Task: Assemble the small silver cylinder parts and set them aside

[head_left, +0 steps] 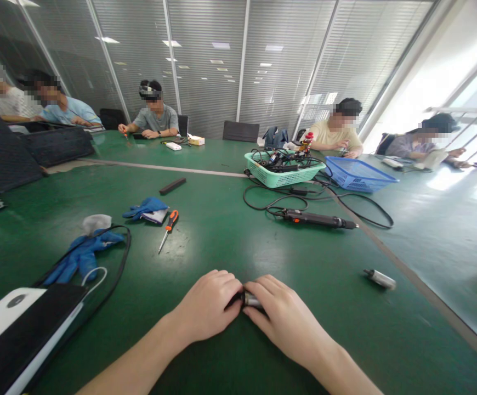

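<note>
Both my hands meet low in the middle of the green table (230,241). My left hand (209,304) is curled shut around one end of a small dark and silver cylindrical part (250,300). My right hand (282,315) grips the other end, fingers wrapped over it. Only a short silver stretch of the part shows between the fingers. A second small silver cylinder (380,278) lies loose on the table to the right.
An orange-handled screwdriver (168,230) and blue gloves (83,255) lie to the left, a black electric screwdriver (318,220) with cable ahead. A green basket (283,170) of cables and a blue basket (357,174) stand farther back. Several people sit around the far table edge.
</note>
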`<action>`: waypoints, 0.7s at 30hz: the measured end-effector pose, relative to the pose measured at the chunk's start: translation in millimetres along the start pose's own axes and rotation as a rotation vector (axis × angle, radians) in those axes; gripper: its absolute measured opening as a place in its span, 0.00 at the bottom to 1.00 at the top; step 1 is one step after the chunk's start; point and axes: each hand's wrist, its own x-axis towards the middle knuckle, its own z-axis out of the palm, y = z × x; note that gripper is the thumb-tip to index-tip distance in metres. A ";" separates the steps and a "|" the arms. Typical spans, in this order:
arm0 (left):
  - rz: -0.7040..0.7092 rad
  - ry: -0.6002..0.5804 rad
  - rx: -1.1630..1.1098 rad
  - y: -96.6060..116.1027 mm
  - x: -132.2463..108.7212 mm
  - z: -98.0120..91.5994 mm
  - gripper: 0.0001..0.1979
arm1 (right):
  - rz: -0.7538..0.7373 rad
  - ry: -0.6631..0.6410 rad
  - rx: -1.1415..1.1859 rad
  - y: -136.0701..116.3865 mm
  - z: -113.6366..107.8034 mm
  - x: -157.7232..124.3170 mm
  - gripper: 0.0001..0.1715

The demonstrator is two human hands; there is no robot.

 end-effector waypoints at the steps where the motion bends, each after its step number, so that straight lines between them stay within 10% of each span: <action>1: 0.001 -0.002 -0.001 0.0 0.1 -0.2 0.02 | 0.000 0.001 -0.001 0.0 -0.1 0.1 0.13; 21: 0.017 -0.002 -0.010 0.0 0.2 -1.1 0.02 | 0.015 0.033 -0.017 0.4 3.2 -2.0 0.17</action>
